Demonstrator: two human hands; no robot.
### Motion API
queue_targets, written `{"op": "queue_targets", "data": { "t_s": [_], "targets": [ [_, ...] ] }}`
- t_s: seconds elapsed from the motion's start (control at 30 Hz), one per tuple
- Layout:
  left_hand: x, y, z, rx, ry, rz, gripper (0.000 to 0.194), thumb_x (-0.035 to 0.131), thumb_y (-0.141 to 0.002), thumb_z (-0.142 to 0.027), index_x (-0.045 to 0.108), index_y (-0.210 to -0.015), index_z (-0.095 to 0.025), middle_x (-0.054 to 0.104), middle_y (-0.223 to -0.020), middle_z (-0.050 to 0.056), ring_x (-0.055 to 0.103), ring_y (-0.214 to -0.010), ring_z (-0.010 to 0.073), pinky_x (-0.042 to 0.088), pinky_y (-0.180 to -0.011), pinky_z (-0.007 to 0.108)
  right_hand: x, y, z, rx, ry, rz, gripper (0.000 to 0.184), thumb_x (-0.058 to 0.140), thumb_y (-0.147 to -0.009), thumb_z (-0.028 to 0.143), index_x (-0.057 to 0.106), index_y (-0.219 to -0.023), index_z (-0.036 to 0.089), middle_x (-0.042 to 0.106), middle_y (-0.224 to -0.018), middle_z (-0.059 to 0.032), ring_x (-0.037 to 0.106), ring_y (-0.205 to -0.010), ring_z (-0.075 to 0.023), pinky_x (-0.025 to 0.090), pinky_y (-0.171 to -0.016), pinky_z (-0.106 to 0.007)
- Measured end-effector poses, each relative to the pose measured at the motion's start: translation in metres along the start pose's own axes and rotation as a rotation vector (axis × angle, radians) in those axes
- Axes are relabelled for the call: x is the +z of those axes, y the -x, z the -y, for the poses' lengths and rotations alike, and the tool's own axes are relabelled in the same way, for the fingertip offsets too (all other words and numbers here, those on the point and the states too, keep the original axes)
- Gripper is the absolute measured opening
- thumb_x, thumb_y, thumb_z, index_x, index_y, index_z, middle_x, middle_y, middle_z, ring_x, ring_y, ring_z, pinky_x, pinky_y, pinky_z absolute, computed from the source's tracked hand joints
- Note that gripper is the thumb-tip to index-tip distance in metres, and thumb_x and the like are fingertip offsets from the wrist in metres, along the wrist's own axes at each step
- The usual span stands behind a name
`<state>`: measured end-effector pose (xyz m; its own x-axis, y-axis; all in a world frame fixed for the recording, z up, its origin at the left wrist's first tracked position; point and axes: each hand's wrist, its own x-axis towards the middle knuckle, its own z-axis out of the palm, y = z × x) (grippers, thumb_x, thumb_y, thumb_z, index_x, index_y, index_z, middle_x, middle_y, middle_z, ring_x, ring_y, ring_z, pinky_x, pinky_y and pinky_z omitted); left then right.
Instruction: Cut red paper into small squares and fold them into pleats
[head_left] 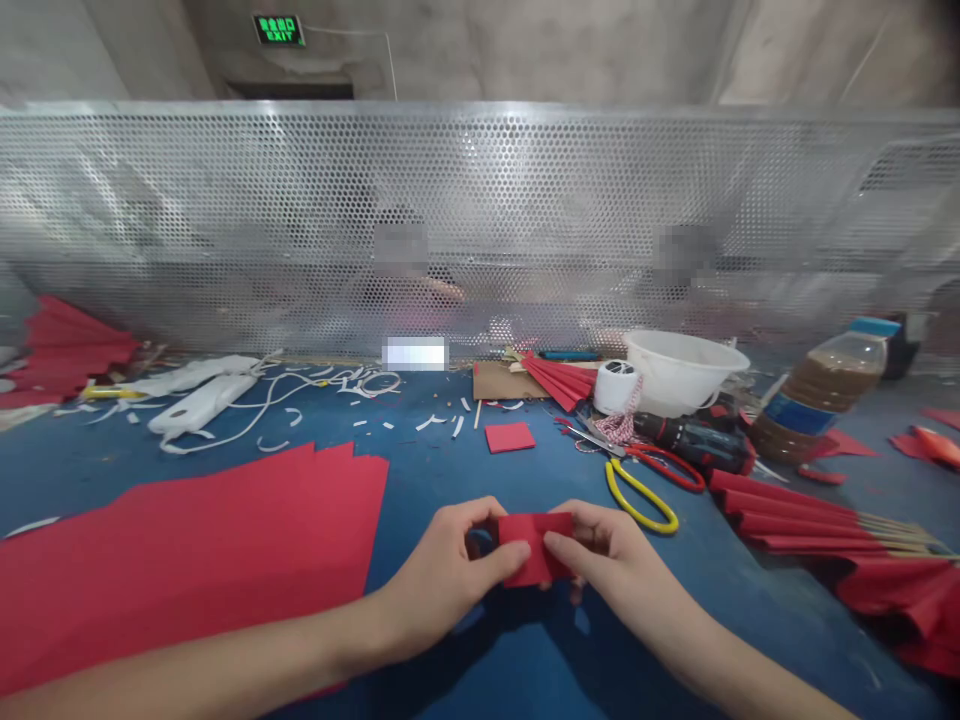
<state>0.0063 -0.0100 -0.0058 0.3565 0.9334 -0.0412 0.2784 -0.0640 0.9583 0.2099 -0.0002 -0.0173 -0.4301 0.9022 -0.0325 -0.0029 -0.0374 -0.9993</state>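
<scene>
The left hand (442, 580) and the right hand (607, 550) both grasp a folded piece of red paper (534, 545), pinching it from either side between thumbs and fingers. Neither hand is released or clenched into a fist. The paper sits between them, over the blue workbench (97, 480), its lower part partly hidden by the right thumb and fingers.

Straight ahead of the folded red paper lies a small red paper square (510, 437), and beyond that a piece of cardboard (502, 380) carries a bunch of pleated red paper (559, 380). To the paper's left, near the left forearm, spreads a stack of red paper sheets (180, 560). Farther left and ahead of it are white paper offcuts (420, 425) and a tangle of white strips (202, 400).

Ahead and to the right of the paper, scissors (600, 437) with red and yellow loop handles lie beside a cordless drill (694, 443). Behind them stand a spool of red-and-white twine (615, 388), a white plastic basin (682, 372), and a plastic bottle of brown liquid (821, 385). Farther right of the paper, a pleated red paper fan (795, 515) lies on its bamboo sticks. Beyond everything rises a perforated metal screen (375, 200).
</scene>
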Motion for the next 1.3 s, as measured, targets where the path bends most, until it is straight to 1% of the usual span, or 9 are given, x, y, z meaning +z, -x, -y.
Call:
{"op": "queue_targets", "data": {
  "t_s": [0.1, 0.23, 0.43, 0.7, 0.87, 1.03, 1.1, 1.23, 1.3],
  "targets": [
    [0.000, 0.003, -0.004, 0.020, -0.079, 0.016, 0.019, 0.065, -0.087, -0.034, 0.069, -0.087, -0.015, 0.067, -0.078, 0.002, 0.052, -0.064, 0.0120, 0.037, -0.056, 0.021, 0.001, 0.001, -0.003, -0.010, 0.027, -0.007, 0.032, 0.069, -0.088, 0.047, 0.064, -0.089, 0.015, 0.066, -0.066, 0.0001, 0.058, -0.058, -0.0114, 0.048, -0.054, -0.021],
    [0.000, 0.001, 0.000, -0.022, 0.044, 0.029, 0.019, 0.060, -0.090, -0.032, 0.067, -0.088, -0.015, 0.071, -0.077, 0.004, 0.058, -0.066, 0.0139, 0.037, -0.053, 0.020, -0.001, -0.001, -0.003, 0.000, 0.015, 0.041, 0.033, 0.071, -0.087, 0.047, 0.065, -0.092, 0.015, 0.068, -0.065, -0.0009, 0.063, -0.060, -0.0137, 0.049, -0.056, -0.023],
    [-0.002, -0.005, 0.008, -0.041, 0.115, -0.028, 0.017, 0.064, -0.087, -0.030, 0.069, -0.094, -0.015, 0.067, -0.081, 0.002, 0.052, -0.058, 0.0105, 0.041, -0.050, 0.019, -0.007, -0.002, 0.002, 0.020, 0.004, 0.055, 0.033, 0.069, -0.087, 0.044, 0.072, -0.099, 0.013, 0.075, -0.077, -0.0069, 0.072, -0.071, -0.0198, 0.052, -0.057, -0.025],
    [-0.003, -0.004, 0.004, -0.021, 0.147, 0.014, 0.022, 0.058, -0.088, -0.027, 0.075, -0.095, -0.015, 0.063, -0.072, 0.001, 0.048, -0.056, 0.0099, 0.039, -0.048, 0.019, -0.007, -0.003, 0.001, 0.082, -0.032, 0.093, 0.034, 0.077, -0.080, 0.042, 0.062, -0.095, 0.015, 0.071, -0.066, -0.0022, 0.070, -0.058, -0.0173, 0.048, -0.050, -0.022],
    [-0.006, -0.005, 0.002, -0.034, 0.226, 0.031, 0.026, 0.058, -0.085, -0.023, 0.079, -0.098, -0.016, 0.068, -0.067, 0.003, 0.058, -0.059, 0.0135, 0.038, -0.047, 0.019, -0.009, -0.004, -0.004, 0.050, -0.057, 0.091, 0.034, 0.071, -0.085, 0.047, 0.058, -0.091, 0.016, 0.071, -0.065, -0.0027, 0.067, -0.053, -0.0149, 0.046, -0.047, -0.020],
    [-0.005, -0.003, 0.005, -0.048, 0.220, -0.032, 0.032, 0.057, -0.080, -0.020, 0.081, -0.100, -0.016, 0.071, -0.067, 0.005, 0.061, -0.054, 0.0143, 0.038, -0.043, 0.020, -0.011, -0.001, 0.000, 0.046, -0.128, 0.071, 0.022, 0.066, -0.085, 0.032, 0.063, -0.099, 0.016, 0.072, -0.072, -0.0033, 0.072, -0.062, -0.0178, 0.049, -0.051, -0.021],
    [-0.003, -0.001, 0.006, -0.049, 0.142, -0.038, 0.036, 0.053, -0.079, -0.016, 0.082, -0.101, -0.017, 0.071, -0.066, 0.004, 0.059, -0.050, 0.0126, 0.038, -0.043, 0.020, -0.011, 0.000, 0.002, 0.061, -0.156, 0.074, 0.026, 0.061, -0.084, 0.030, 0.065, -0.105, 0.015, 0.072, -0.071, -0.0041, 0.073, -0.065, -0.0198, 0.046, -0.048, -0.020],
    [0.000, 0.005, 0.006, 0.019, 0.007, 0.027, 0.040, 0.049, -0.081, -0.013, 0.082, -0.103, -0.020, 0.075, -0.076, 0.004, 0.056, -0.050, 0.0101, 0.043, -0.050, 0.021, -0.008, 0.002, 0.004, 0.104, 0.067, 0.092, 0.033, 0.062, -0.088, 0.042, 0.068, -0.102, 0.013, 0.069, -0.063, -0.0029, 0.064, -0.055, -0.0142, 0.036, -0.040, -0.016],
    [-0.001, 0.005, 0.007, 0.030, 0.009, 0.047, 0.042, 0.050, -0.081, -0.015, 0.079, -0.110, -0.021, 0.074, -0.076, 0.003, 0.056, -0.051, 0.0104, 0.043, -0.051, 0.021, -0.007, 0.001, 0.005, 0.121, 0.167, 0.117, 0.029, 0.066, -0.087, 0.040, 0.069, -0.097, 0.013, 0.065, -0.059, -0.0002, 0.057, -0.049, -0.0102, 0.031, -0.039, -0.015]
  ]
}}
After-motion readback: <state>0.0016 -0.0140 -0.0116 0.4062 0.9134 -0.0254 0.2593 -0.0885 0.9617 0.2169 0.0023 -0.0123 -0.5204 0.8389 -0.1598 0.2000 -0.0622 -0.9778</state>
